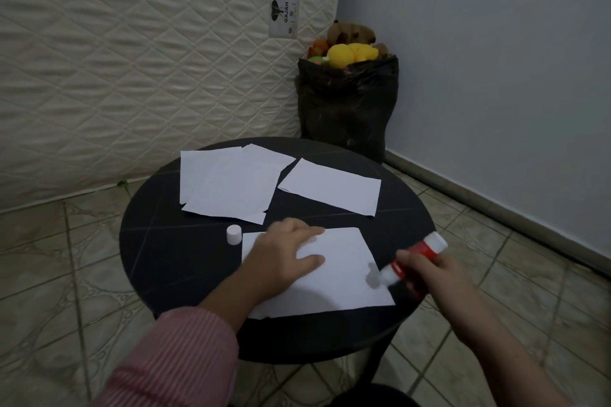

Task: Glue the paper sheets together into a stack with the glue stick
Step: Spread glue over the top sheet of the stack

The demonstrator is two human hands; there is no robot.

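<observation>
A white paper sheet [344, 277] lies at the near side of the round black table [172, 251]. My left hand [284, 254] presses flat on its left part, fingers spread. My right hand [426, 271] grips a red and white glue stick [420, 251], tilted, with its tip touching the sheet's right edge. The white cap [233, 234] stands on the table left of the sheet. Farther back lie a loose pile of overlapping white sheets [231, 185] and a single sheet [330, 187] to its right.
An upright quilted mattress [132, 59] leans behind the table. A black bag [347, 102] filled with plush toys stands in the corner by the blue wall. The floor around is tiled.
</observation>
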